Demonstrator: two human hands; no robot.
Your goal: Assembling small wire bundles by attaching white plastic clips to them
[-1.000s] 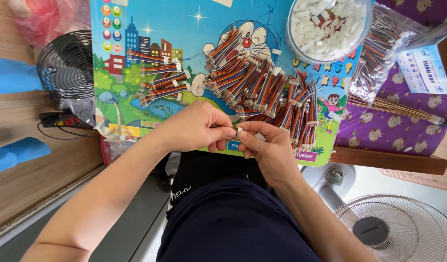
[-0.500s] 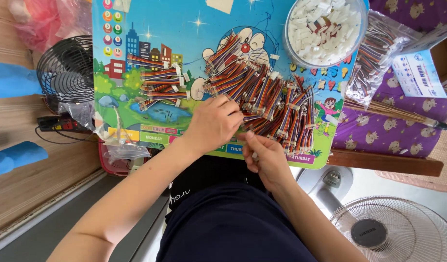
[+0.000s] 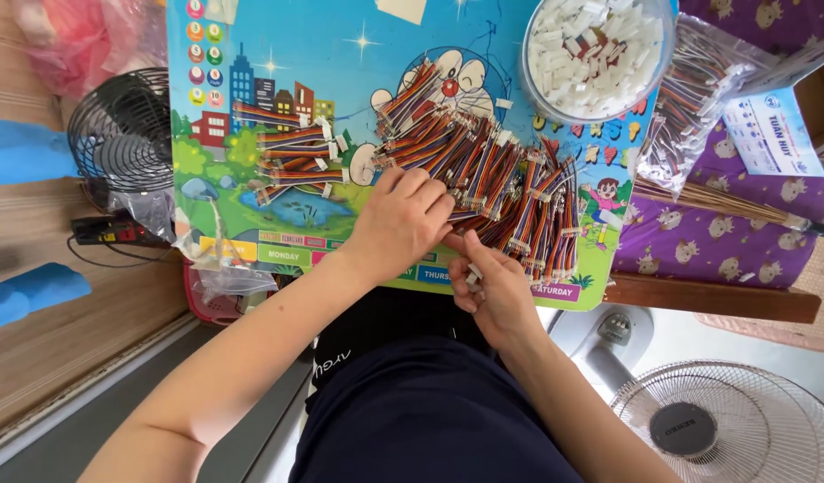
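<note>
**Hands sorting a heap of coloured ribbon cables on a cartoon board**

I am looking down at a bright cartoon board (image 3: 358,36) that is lying across my lap. A large pile of cables (image 3: 510,188), striped in many colours, is spreading over its right half, with a smaller bundle (image 3: 287,161) lying apart to the left. A bowl of white connectors (image 3: 600,54) is sitting at the top right, beside a clear bag of wires (image 3: 689,98).

My left hand (image 3: 403,224) is resting on the near edge of the big pile, fingers curled down onto the cables; I cannot tell whether it is gripping any. My right hand (image 3: 492,286) is just below it, thumb and fingers pinched together on a small white connector piece (image 3: 473,275).

The cables are lying just beyond both hands, their long axes mostly running away from me and fanning rightward. The left hand is nearer the pile.

Half a second ago the left hand was sitting slightly lower; it is now reaching further up into the pile.
</note>
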